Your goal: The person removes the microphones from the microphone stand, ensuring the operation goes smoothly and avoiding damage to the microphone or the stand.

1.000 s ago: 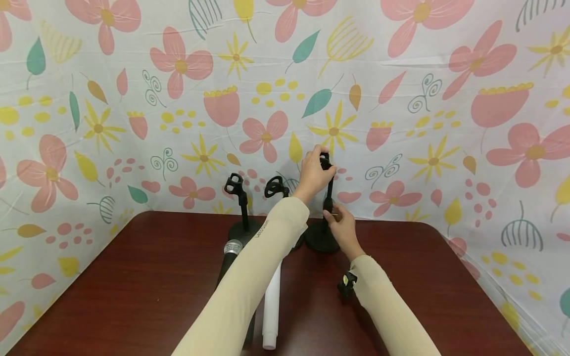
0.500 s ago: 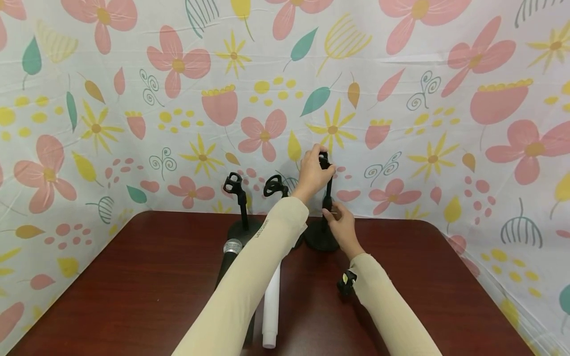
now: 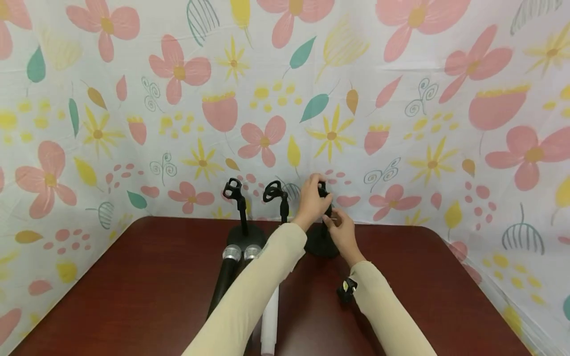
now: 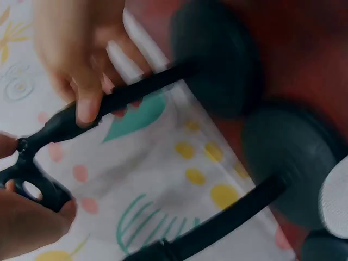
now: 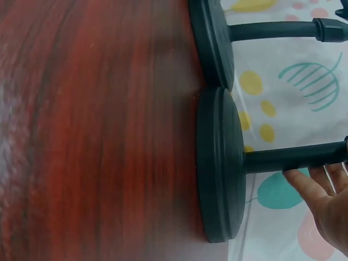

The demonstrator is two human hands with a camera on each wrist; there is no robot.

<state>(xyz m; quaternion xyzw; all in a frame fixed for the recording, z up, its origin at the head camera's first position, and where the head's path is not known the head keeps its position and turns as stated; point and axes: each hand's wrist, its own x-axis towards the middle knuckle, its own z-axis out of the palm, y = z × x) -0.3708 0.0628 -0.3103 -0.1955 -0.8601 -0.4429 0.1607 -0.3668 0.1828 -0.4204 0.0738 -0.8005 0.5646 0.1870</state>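
Three black microphone stands line the table's back edge. My left hand point(image 3: 313, 202) grips the clip point(image 4: 32, 190) at the top of the right stand point(image 3: 321, 243). My right hand point(image 3: 340, 230) pinches that stand's pole point(image 5: 293, 157) just under the clip, above its round base point(image 5: 220, 168). The left wrist view shows my right hand's fingers point(image 4: 81, 87) curled round the pole point(image 4: 141, 89). The middle stand point(image 3: 280, 200) and the left stand point(image 3: 240, 210) stand free, each with an empty clip.
A black microphone point(image 3: 227, 279) with a silver grille lies on the dark red table point(image 3: 133, 287); a second grille point(image 3: 252, 252) and a white tube point(image 3: 269, 324) lie beside it under my left forearm. A small black object point(image 3: 346, 289) sits by my right forearm. Flowered cloth point(image 3: 401, 123) walls the table.
The right stand's top has come down, so its pole is shorter and its clip is level with the other two. My left hand went down with it. A second grille now shows.
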